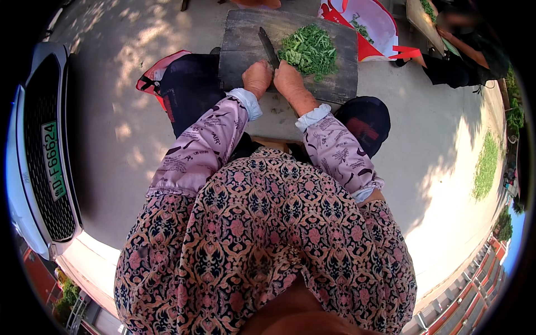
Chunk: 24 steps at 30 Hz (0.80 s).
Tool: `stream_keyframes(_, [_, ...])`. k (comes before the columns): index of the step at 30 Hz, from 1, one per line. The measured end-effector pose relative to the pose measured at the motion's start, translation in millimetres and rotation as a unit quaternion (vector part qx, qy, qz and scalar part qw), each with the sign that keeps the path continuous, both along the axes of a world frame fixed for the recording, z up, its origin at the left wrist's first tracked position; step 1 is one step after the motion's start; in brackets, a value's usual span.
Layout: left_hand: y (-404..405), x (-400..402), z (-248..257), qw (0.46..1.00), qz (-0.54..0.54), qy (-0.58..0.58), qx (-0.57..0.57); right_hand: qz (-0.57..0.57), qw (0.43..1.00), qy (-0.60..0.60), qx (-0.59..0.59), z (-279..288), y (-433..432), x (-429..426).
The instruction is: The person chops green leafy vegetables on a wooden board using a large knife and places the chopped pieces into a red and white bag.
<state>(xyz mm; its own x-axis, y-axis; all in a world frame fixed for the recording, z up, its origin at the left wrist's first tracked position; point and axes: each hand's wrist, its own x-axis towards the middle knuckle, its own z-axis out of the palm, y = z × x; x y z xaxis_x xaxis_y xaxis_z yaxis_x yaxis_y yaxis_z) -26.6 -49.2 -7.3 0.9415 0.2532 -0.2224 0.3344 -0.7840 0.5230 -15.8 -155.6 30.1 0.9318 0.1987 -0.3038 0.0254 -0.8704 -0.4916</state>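
Observation:
A worn wooden cutting board (243,42) lies across in front of my knees. Chopped leafy greens (310,50) are heaped on its right half. My right hand (289,78) is closed at the near end of a dark-bladed knife (268,47), gripping its handle, which the fingers mostly hide. The blade points away from me and slants left, just left of the heap. My left hand (256,78) is curled close beside the knife's near end, over the board's front part. Whether its fingers touch the knife or hold anything is hidden.
A red and white bag (381,25) with some greens inside stands beyond the board's right corner. Another red bag (155,79) is by my left knee. At the upper right a person (465,54) sits by another board (423,21) with greens. A parked car (50,146) is at left.

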Motion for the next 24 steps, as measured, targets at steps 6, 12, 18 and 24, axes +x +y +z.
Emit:
stream_keyframes(6, [2.4, -2.5, -5.7, 1.000, 0.016, -0.014, -0.022, -0.016, 0.999, -0.026, 0.008, -5.9, -17.7, -16.6])
stream_keyframes(12, [5.0, -1.0, -2.0, 0.996, 0.032, -0.062, -0.064, -0.022, 0.998, -0.063, 0.020, 9.2, -28.3, -14.9])
stream_keyframes(18, [31.1, 9.7, -10.4, 0.984, 0.125, -0.048, -0.120, -0.007, 0.999, -0.048, 0.011, 13.2, -26.5, -22.1])
stream_keyframes(24, [26.6, 5.6, -10.5, 0.988, 0.115, -0.052, -0.086, 0.005, 0.999, -0.030, 0.019, 14.1, -20.5, -23.6])
